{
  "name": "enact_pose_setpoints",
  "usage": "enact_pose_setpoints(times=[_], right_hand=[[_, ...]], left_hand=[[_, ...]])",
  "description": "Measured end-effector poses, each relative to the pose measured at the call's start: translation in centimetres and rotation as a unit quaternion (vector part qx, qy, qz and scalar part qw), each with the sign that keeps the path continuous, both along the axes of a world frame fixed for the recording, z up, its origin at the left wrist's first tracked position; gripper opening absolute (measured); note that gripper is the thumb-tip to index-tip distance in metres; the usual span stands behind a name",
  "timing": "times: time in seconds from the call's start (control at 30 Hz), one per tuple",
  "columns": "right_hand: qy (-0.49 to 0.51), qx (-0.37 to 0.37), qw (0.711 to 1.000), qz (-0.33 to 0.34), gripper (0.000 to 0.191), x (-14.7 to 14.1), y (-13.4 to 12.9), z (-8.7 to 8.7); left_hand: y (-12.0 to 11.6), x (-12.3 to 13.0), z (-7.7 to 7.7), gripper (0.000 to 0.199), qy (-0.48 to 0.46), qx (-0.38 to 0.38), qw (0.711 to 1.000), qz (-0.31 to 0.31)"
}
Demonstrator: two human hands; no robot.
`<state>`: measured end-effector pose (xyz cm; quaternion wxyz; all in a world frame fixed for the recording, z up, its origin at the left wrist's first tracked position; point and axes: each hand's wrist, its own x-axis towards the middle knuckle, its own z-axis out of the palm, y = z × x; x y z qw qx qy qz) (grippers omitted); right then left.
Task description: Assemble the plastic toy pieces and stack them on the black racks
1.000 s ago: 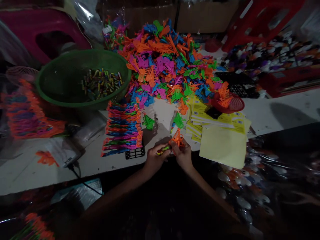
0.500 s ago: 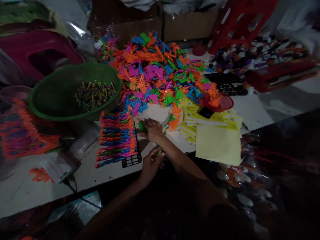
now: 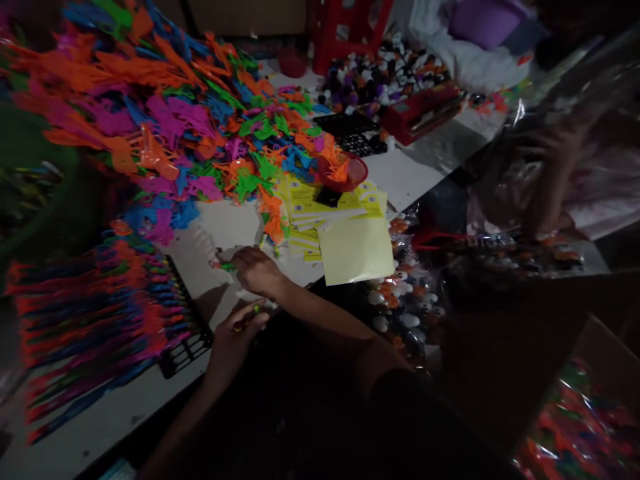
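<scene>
Holds a small yellow-green piece (image 3: 257,309) in the left hand (image 3: 235,343), fingers curled narrowly around it, at the near edge of the white table (image 3: 217,223). Has the right hand (image 3: 257,270) just beyond, fingers bent to a green piece (image 3: 228,267); too blurred to tell pinched from merely touched. Faces a broad heap of coloured plastic pieces (image 3: 180,127), blocking the far left. Has rows of coloured pieces (image 3: 100,320) on a black rack (image 3: 185,357) hemming in the left, with a green basin (image 3: 70,207) farther left. Meets, on the right, yellow cards (image 3: 305,200) partly under a pale sheet (image 3: 357,250), with a red basket (image 3: 357,173) at their far side. Farther off, has a red box (image 3: 423,110); rightward, well apart, another person's forearm (image 3: 553,173).
</scene>
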<state>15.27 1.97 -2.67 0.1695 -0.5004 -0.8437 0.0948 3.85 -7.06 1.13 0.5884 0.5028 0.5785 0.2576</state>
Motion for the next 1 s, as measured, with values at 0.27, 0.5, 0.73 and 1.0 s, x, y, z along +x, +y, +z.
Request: enact_pose_setpoints(times=[0.27, 0.5, 0.73, 1.0], right_hand=[[0.487, 0.039, 0.843, -0.226, 0.017, 0.7, -1.7, 3.2], [0.735, -0.129, 0.618, -0.247, 0.02, -0.3, -6.2, 5.6], [0.666, -0.183, 0.701, -0.176, 0.015, 0.2, -5.9, 7.1], [0.701, -0.134, 0.653, -0.254, 0.025, 0.6, -5.5, 7.0]], left_hand=[[0.4, 0.0, 1.7, 0.031, -0.09, 0.007, 0.985, 0.15], [-0.1, 1.4, 0.6, 0.033, -0.218, -0.121, 0.954, 0.165], [-1.4, 1.9, 1.1, 0.03, -0.16, -0.082, 0.982, 0.05], [-0.3, 2.2, 1.5, 0.039, -0.259, -0.131, 0.942, 0.167]])
